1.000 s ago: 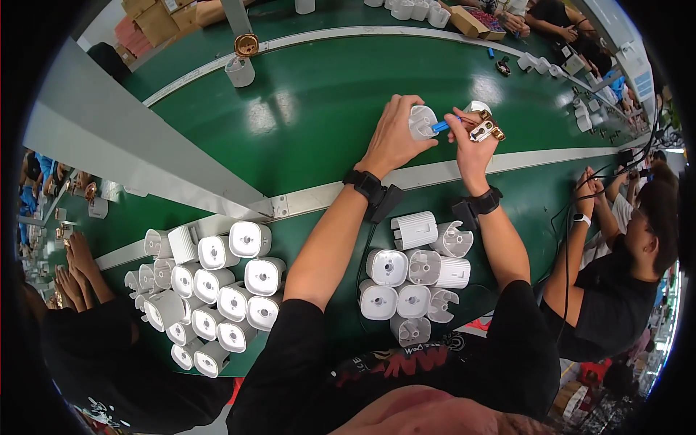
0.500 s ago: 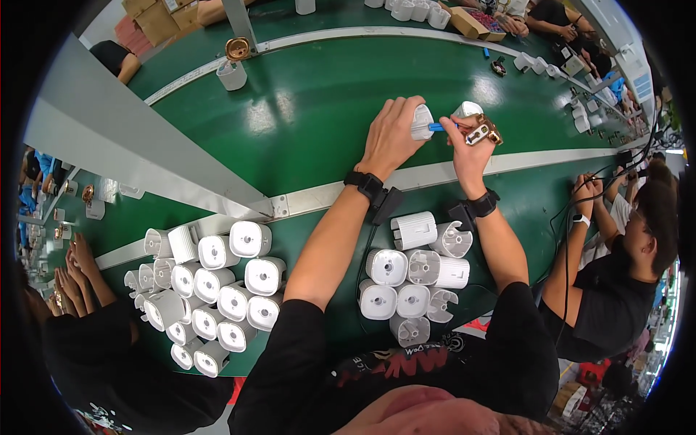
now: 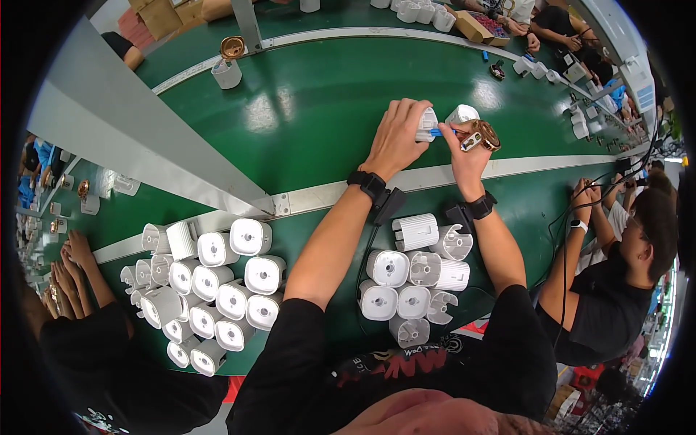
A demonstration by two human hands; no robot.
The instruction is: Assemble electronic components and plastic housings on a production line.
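My left hand (image 3: 395, 138) is wrapped round a white plastic housing (image 3: 426, 125), tilted so its open end faces right. My right hand (image 3: 464, 154) grips a shiny gold-coloured round part (image 3: 487, 136) that has a pale oblong insert. At my right fingertips a slim blue piece (image 3: 437, 133) reaches into the mouth of the housing. Thin wires seem to run between the blue piece and the gold part, though fingers cover much of this. Just behind my right hand, another white housing (image 3: 462, 114) stands on the green surface.
White housings (image 3: 232, 301) crowd the bench left of my left arm, and a smaller group (image 3: 413, 301) sits between my forearms. A metal rail (image 3: 319, 197) and grey post (image 3: 145, 123) border the green belt (image 3: 319, 94). Co-workers sit on both sides; black cables (image 3: 565, 239) hang at right.
The blue piece now sits deeper in the housing, with less of it showing. The gold part has turned slightly in my right hand, and the hands are closer together.
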